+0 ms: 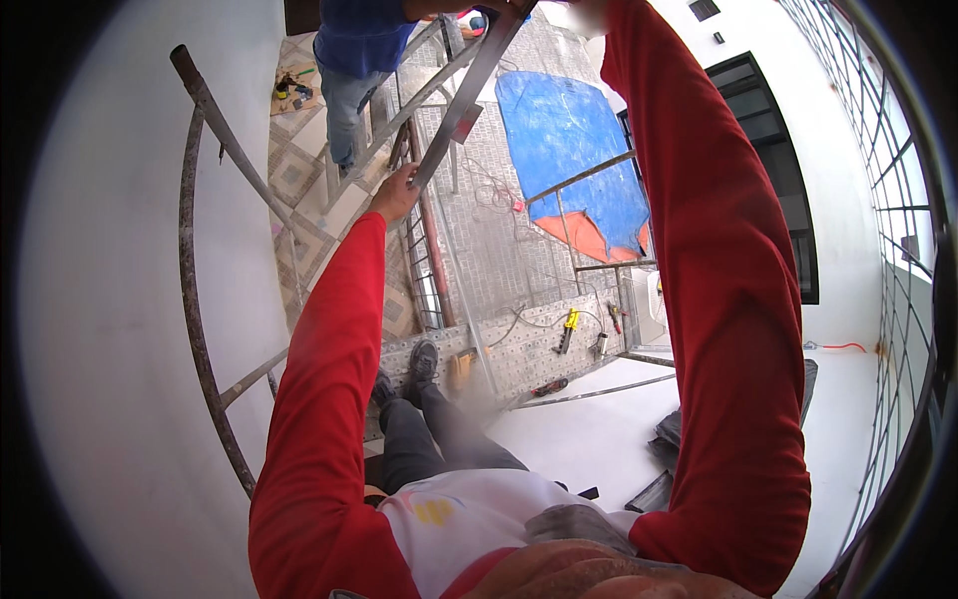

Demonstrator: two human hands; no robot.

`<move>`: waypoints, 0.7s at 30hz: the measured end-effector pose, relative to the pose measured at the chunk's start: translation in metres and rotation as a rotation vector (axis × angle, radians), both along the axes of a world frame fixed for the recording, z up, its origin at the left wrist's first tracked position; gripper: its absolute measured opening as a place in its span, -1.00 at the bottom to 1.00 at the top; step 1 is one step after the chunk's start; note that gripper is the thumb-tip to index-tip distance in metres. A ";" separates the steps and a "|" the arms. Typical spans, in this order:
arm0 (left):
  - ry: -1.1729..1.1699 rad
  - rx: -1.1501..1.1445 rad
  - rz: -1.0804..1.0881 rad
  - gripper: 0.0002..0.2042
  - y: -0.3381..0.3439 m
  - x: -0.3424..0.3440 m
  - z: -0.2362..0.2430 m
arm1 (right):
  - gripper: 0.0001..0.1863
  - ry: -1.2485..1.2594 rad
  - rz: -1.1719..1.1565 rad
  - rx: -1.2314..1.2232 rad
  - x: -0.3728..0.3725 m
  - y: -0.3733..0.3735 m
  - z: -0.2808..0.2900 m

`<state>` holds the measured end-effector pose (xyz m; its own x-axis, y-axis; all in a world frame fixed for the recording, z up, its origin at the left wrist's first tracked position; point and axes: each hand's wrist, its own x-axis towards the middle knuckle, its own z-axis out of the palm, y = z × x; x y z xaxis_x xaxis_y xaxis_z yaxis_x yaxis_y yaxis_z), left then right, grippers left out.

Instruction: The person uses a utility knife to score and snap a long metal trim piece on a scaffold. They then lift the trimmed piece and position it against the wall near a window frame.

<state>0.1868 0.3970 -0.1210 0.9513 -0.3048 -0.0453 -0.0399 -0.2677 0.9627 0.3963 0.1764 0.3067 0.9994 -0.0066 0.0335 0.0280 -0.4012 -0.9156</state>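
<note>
Overhead, a long grey metal bar (467,98) slants up and to the right. My left hand (397,193) is closed round its lower end. A small reddish plate (466,124) shows against the bar's side. My right arm is raised high, and my right hand (589,16) is a blur at the top edge, close to the bar's upper part; its fingers cannot be made out. A co-worker in a blue top (361,38) stands at the upper left, one arm reaching toward the bar's upper end.
I stand on a perforated metal platform (534,344) among scaffold tubes (190,270). A yellow-and-black tool (568,331), a red-handled tool (615,318), an orange-and-black tool (551,386) and a wooden block (461,367) lie there. Below is a blue tarp (564,140); a window grille (888,170) stands right.
</note>
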 end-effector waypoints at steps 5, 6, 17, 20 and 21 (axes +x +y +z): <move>-0.170 0.133 0.014 -0.70 -0.022 -0.008 0.047 | -0.73 0.046 0.029 0.035 0.017 -0.002 0.023; -0.169 0.128 0.012 -0.72 -0.027 -0.008 0.056 | -0.73 0.048 0.058 0.009 0.018 -0.004 0.027; -0.458 0.146 0.119 -0.74 -0.109 0.042 0.133 | -0.55 -0.231 0.008 0.060 -0.192 -0.121 -0.116; -0.470 0.224 0.103 -0.71 -0.125 0.059 0.169 | -0.41 0.331 -0.167 0.078 -0.310 -0.139 -0.223; -0.482 0.238 0.092 -0.71 -0.129 0.065 0.181 | -0.33 0.504 -0.094 0.014 -0.344 -0.142 -0.254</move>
<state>0.2519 0.2676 0.0604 0.9037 -0.2535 0.3451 -0.4278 -0.4989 0.7537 0.0519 0.0340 0.0529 0.8862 -0.0945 -0.4535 -0.4543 -0.3687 -0.8109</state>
